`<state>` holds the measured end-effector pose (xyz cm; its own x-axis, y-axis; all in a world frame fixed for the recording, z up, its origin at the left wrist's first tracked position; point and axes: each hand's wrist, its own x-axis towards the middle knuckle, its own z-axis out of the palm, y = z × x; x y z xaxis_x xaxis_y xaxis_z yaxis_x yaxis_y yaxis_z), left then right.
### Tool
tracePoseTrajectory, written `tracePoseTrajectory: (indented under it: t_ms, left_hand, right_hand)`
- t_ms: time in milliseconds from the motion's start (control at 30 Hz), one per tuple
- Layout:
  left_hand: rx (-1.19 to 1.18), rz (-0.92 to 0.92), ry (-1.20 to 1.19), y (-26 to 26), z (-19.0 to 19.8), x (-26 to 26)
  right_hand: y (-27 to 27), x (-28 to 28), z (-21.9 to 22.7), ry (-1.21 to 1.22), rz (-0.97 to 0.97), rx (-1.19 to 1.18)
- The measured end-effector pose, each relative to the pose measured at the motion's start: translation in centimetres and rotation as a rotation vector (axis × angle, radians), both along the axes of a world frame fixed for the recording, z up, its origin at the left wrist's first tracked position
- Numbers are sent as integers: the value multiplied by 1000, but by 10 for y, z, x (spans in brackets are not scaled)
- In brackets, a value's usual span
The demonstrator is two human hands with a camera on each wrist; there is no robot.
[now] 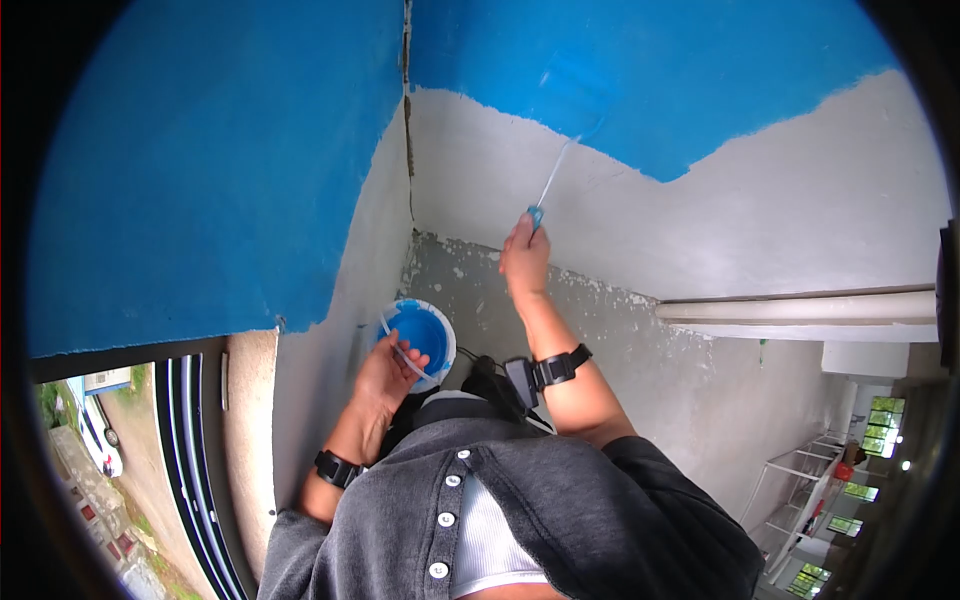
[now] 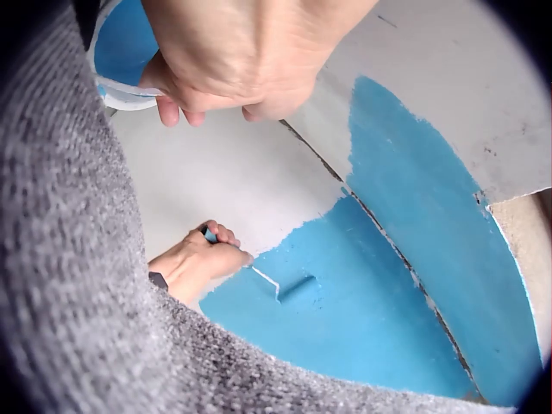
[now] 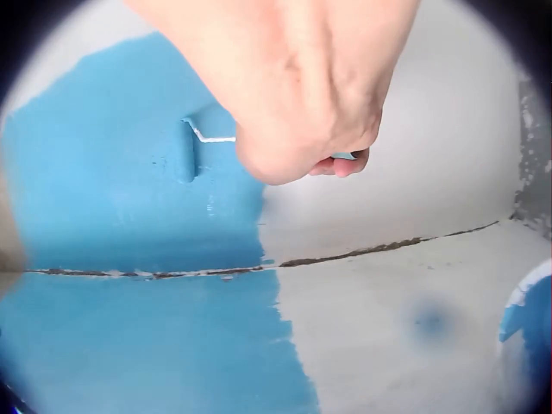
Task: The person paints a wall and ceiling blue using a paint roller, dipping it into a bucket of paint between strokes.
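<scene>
My right hand grips the blue handle of a paint roller. A thin white rod joins that handle to the roller's blue sleeve, which lies against the blue-painted part of the wall. In the left wrist view, the roller sits just inside the painted area. My left hand holds a white bucket by its pale bail handle, fingers curled around it. Blue paint coats the bucket's inside and streaks its rim. Only the back of each hand shows in its own wrist view.
A dark crack runs down the corner between two partly painted walls. Bare pale wall lies below the ragged paint edge. White pipes run along the wall's base at right. A window opening is at left, a white metal rack at far right.
</scene>
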<state>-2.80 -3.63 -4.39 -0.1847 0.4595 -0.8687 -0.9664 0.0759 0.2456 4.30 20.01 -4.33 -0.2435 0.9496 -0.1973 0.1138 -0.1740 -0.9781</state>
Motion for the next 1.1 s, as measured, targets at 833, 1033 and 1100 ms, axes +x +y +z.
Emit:
tracePoseTrajectory:
  t_ms: [833,1033,1100]
  left_hand:
    - [-14,7,26,-1,8,-10]
    - [18,16,-6,-3,7,-13]
    - [10,22,0,-2,6,-13]
  right_hand:
    - [-19,1,-3,38,-51,-166]
    - [-4,-11,17,293,-92,-132]
    - [-17,-5,2,224,-84,-186]
